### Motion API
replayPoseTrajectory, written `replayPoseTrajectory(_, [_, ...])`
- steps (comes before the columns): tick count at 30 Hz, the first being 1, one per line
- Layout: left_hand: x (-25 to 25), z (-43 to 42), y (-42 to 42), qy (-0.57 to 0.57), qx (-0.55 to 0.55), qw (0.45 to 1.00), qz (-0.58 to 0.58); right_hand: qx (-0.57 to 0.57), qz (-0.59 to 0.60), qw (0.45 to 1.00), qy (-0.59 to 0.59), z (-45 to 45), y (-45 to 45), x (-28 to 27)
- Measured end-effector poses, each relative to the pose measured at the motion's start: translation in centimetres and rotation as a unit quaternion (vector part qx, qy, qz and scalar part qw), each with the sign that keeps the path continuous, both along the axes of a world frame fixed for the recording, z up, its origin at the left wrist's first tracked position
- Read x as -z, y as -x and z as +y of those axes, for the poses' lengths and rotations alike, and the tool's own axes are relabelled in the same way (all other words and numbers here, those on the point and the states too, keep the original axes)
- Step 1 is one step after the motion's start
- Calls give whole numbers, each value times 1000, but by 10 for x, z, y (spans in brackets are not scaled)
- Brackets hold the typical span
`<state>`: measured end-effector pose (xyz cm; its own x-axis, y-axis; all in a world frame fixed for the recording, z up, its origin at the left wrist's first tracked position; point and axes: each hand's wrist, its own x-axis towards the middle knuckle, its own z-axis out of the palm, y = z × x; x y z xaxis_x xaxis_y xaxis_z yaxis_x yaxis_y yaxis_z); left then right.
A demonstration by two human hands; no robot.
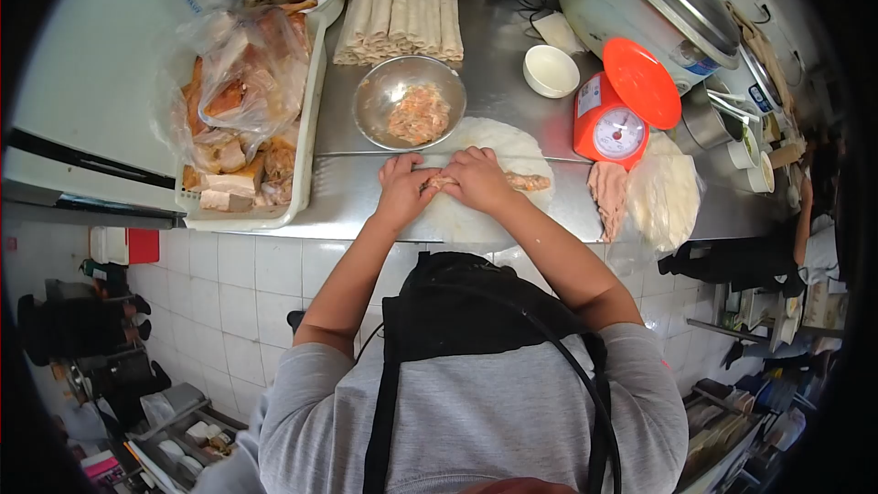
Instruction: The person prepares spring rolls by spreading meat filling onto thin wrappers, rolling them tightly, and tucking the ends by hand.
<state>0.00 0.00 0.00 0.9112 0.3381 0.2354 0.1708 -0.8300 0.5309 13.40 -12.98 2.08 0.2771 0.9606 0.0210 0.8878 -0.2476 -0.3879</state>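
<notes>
A round, thin, pale wrapper point(489, 134) lies flat on the steel counter, with a strip of orange-pink filling point(528, 182) across it. My left hand point(403, 189) is closed, its curled fingers pressed on the left end of the filling. Close beside it, my right hand point(476, 180) also has its fingers bent and closed on the filling, part of which sticks out to the right. Just behind the hands stands a metal bowl point(373, 96) holding more of the filling. Stacked pale rolls point(400, 14) lie behind the bowl.
At left is a white tray point(311, 142) of meat pieces, some in plastic. To the right stand a white bowl point(551, 71), a red scale point(611, 124), a pink cloth point(608, 197) and bagged wrappers point(663, 187). A large lidded pot point(631, 9) is behind them.
</notes>
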Motion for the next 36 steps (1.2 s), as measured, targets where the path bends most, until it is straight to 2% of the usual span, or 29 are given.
replayPoseTrajectory(2, [4,0,2,-14,5,1000,-6,-22,-2,999,-42,-6,-4,3])
replayPoseTrajectory(5, [-8,1,3,16,3,1000,-2,32,-19,994,-107,-12,-4,-3])
replayPoseTrajectory(8, [-14,-2,2,34,9,999,-27,-5,-2,997,-75,-7,-5,-1])
replayPoseTrajectory(11, [6,3,0,11,6,999,-44,-21,17,1000,-10,1,-2,3])
replayPoseTrajectory(14, [-2,5,2,-4,3,999,-34,13,-16,995,-94,-7,-2,0])
replayPoseTrajectory(20, [-5,5,-1,-20,12,999,-25,-24,-7,999,-35,-16,-18,1])
replayPoseTrajectory(23, [-15,1,-3,-14,8,1000,-8,5,-30,992,-125,-25,-20,-1])
replayPoseTrajectory(26, [-13,-12,-12,-32,43,998,-30,-17,2,994,-107,-27,-24,6])
replayPoseTrajectory(29, [-6,-22,-22,-54,66,995,-46,-24,-27,997,-68,-30,-30,6])
replayPoseTrajectory(32, [-9,-29,-28,-56,41,995,-71,3,-8,995,-102,-38,-30,-3])
replayPoseTrajectory(36, [-8,-35,-33,-78,72,992,-76,-14,-10,996,-85,-45,-38,8])
